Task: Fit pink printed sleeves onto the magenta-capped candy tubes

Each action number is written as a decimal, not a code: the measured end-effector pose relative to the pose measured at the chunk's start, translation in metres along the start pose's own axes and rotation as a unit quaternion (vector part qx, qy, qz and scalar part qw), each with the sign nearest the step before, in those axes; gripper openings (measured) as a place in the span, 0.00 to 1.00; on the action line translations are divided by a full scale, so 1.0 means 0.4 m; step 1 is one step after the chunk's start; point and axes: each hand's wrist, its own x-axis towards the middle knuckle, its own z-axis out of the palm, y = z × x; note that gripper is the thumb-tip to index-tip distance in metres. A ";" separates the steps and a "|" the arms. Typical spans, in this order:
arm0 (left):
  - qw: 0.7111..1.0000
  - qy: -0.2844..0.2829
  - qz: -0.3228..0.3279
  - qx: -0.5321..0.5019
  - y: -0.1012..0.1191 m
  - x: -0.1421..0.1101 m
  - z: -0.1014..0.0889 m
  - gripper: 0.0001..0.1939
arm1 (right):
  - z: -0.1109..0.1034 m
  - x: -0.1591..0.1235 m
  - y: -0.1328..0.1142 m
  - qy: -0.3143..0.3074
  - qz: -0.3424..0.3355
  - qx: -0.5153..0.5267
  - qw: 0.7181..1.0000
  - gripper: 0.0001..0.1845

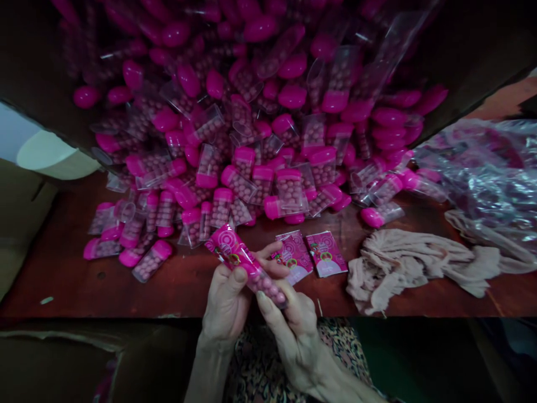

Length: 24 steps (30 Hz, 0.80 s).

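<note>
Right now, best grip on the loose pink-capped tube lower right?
Pinch the tube across its clear body, from above, near side: it lies flat on the wooden table, the pile crowds its far side, and the straight wall beats the rounded pink cap.

Far pink-capped tubes [281,53] blur and run off the top edge, and the print on the loose pink labels [326,253] is too small to read.

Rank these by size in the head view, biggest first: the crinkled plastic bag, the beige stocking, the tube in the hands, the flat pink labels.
1. Crinkled plastic bag, partly cut off.
2. Beige stocking.
3. Clear tube and flat pink label: the tube looks longer, but it is nearer the camera, so unsure.
</note>
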 end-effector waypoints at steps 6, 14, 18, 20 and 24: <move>0.999 0.018 -0.027 -0.008 -0.020 -0.014 0.026 0.11 | 0.015 0.001 -0.004 0.046 0.054 0.121 0.990 0.11; 0.997 0.082 0.005 -0.002 -0.018 -0.027 0.029 0.11 | 0.050 0.016 0.013 0.032 0.153 0.351 0.923 0.14; 0.995 0.098 -0.025 -0.008 -0.035 -0.033 0.038 0.13 | 0.052 0.006 0.013 0.079 0.136 0.295 0.942 0.14; 0.995 0.097 -0.036 -0.004 -0.039 -0.035 0.041 0.13 | 0.050 0.005 0.012 0.099 0.133 0.283 0.945 0.14; 0.997 0.078 -0.025 0.003 -0.022 -0.032 0.035 0.12 | 0.049 0.016 0.013 0.038 0.177 0.392 0.902 0.14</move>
